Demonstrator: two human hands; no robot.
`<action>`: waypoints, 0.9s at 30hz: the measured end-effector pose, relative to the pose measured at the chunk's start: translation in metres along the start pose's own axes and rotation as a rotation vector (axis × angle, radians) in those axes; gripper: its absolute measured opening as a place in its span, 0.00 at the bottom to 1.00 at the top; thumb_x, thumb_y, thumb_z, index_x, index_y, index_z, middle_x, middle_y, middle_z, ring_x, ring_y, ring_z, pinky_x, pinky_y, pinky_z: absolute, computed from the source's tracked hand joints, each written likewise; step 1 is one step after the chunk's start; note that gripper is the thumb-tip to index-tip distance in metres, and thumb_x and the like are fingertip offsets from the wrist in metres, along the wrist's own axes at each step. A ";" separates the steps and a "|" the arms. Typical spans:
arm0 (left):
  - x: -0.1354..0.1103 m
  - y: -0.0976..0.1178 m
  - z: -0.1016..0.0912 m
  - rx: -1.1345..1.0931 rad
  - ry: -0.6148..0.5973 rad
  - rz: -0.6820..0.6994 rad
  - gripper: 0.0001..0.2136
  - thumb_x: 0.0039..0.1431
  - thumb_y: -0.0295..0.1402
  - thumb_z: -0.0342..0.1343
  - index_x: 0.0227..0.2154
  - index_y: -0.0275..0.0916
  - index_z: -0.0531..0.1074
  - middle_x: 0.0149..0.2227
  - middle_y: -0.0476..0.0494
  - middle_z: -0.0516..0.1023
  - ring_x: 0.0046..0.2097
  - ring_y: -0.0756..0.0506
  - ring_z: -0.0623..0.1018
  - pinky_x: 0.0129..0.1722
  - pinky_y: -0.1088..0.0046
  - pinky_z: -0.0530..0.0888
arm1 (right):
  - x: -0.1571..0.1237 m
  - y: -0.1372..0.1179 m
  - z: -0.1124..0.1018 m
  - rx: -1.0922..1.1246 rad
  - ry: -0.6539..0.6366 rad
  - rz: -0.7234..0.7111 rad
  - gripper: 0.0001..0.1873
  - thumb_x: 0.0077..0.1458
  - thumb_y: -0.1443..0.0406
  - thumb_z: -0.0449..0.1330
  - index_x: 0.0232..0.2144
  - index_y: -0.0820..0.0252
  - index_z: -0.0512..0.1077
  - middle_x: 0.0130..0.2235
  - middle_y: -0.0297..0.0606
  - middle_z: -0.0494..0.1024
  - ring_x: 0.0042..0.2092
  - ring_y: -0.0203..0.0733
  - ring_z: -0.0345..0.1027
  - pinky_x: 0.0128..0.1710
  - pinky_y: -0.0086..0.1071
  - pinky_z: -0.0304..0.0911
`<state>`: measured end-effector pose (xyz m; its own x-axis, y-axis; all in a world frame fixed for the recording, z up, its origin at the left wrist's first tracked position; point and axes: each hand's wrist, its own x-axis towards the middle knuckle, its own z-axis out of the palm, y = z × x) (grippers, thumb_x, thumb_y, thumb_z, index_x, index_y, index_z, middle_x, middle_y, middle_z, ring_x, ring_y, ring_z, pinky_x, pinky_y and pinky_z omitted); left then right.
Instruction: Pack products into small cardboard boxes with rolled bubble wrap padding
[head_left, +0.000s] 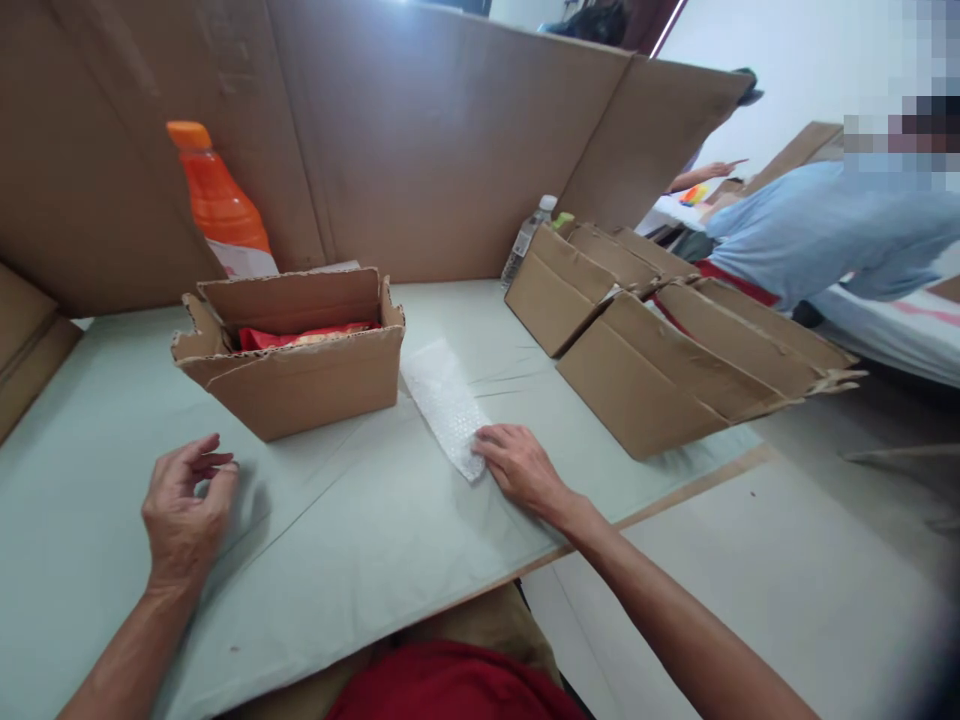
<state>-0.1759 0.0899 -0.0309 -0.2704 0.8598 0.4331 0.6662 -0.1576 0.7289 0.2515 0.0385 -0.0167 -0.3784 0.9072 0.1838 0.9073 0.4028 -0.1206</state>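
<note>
On the pale table (360, 570), between the open box (330, 385) to the left and the cluster of boxes (637, 370) to the right, I see a strip of bubble wrap (441, 400) lying aslant, its far end just beside the open box. The right hand (517, 465) touches the strip's near right edge with its fingertips; from where I stand I cannot tell whether thumb and fingers are pinching it, as the thumb is hidden. The left hand (187, 495) hovers near the left side, empty, fingers loosely curled, with a gap between thumb and fingertips. The wrap looks very light and soft, likely a little slick, and I would expect it to bend or slide at a nudge; its bubbles would probably pop under a hard squeeze. A gentle pinch at the near edge seems best, with the other hand steadying the far end against folding.
</note>
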 end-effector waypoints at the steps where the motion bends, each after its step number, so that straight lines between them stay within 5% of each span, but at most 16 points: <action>1: -0.003 0.007 -0.004 0.051 0.025 0.058 0.15 0.59 0.35 0.58 0.47 0.37 0.75 0.42 0.43 0.77 0.39 0.43 0.79 0.49 0.54 0.78 | 0.004 -0.004 0.001 0.004 0.046 -0.013 0.14 0.60 0.74 0.55 0.42 0.60 0.78 0.47 0.46 0.81 0.48 0.49 0.73 0.48 0.43 0.63; 4: -0.026 0.034 -0.018 0.071 -0.034 0.304 0.13 0.61 0.33 0.58 0.48 0.39 0.74 0.47 0.41 0.77 0.45 0.40 0.79 0.52 0.54 0.76 | 0.008 -0.025 -0.011 0.076 0.134 -0.098 0.12 0.62 0.74 0.53 0.40 0.61 0.76 0.38 0.42 0.82 0.40 0.45 0.72 0.44 0.40 0.61; 7: -0.063 0.067 -0.018 0.015 -0.320 0.555 0.21 0.61 0.29 0.57 0.58 0.41 0.67 0.59 0.35 0.71 0.59 0.37 0.73 0.57 0.56 0.73 | -0.002 -0.054 -0.033 0.231 0.141 -0.175 0.11 0.62 0.73 0.54 0.41 0.60 0.75 0.34 0.39 0.80 0.38 0.43 0.71 0.43 0.38 0.61; 10: -0.097 0.093 -0.002 -0.106 -0.545 0.646 0.31 0.60 0.27 0.57 0.66 0.38 0.57 0.67 0.29 0.60 0.68 0.35 0.63 0.62 0.55 0.69 | -0.015 -0.083 -0.047 0.428 0.068 -0.216 0.10 0.61 0.71 0.56 0.42 0.58 0.76 0.35 0.38 0.81 0.37 0.41 0.71 0.44 0.37 0.62; 13: -0.119 0.106 0.020 -0.279 -0.618 0.646 0.31 0.58 0.24 0.55 0.65 0.36 0.58 0.63 0.29 0.68 0.67 0.36 0.66 0.63 0.53 0.67 | -0.024 -0.099 -0.049 0.603 -0.066 -0.238 0.08 0.62 0.68 0.59 0.40 0.58 0.77 0.35 0.36 0.81 0.38 0.40 0.72 0.45 0.36 0.63; 16: -0.130 0.110 0.032 -0.435 -0.707 0.587 0.21 0.56 0.19 0.51 0.52 0.41 0.69 0.45 0.40 0.81 0.50 0.42 0.79 0.57 0.57 0.72 | -0.025 -0.096 -0.049 0.750 -0.173 -0.257 0.09 0.62 0.60 0.62 0.41 0.57 0.78 0.35 0.35 0.82 0.38 0.40 0.73 0.44 0.35 0.65; 18: -0.133 0.110 0.032 -0.497 -0.765 0.517 0.15 0.57 0.19 0.51 0.44 0.42 0.71 0.36 0.46 0.81 0.40 0.46 0.80 0.51 0.60 0.75 | -0.023 -0.085 -0.050 0.803 -0.122 -0.171 0.10 0.63 0.59 0.62 0.42 0.57 0.78 0.39 0.37 0.83 0.41 0.40 0.75 0.45 0.35 0.67; 22: -0.135 0.109 0.022 -0.547 -0.760 0.393 0.11 0.60 0.21 0.52 0.41 0.42 0.73 0.33 0.46 0.81 0.36 0.47 0.80 0.37 0.70 0.76 | -0.008 -0.051 -0.046 0.662 0.114 0.193 0.10 0.64 0.61 0.58 0.42 0.57 0.77 0.43 0.40 0.82 0.41 0.41 0.76 0.42 0.35 0.69; 27: -0.139 0.109 0.021 -0.551 -0.730 0.364 0.11 0.60 0.21 0.53 0.41 0.41 0.73 0.32 0.46 0.81 0.35 0.47 0.80 0.36 0.71 0.76 | 0.021 -0.008 -0.022 0.221 0.015 0.530 0.18 0.62 0.59 0.59 0.51 0.60 0.74 0.43 0.42 0.82 0.40 0.46 0.75 0.44 0.37 0.66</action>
<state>-0.0511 -0.0368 -0.0224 0.5063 0.7735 0.3812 0.1565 -0.5171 0.8415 0.2403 0.0521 0.0100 0.1214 0.9910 0.0562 0.9121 -0.0890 -0.4003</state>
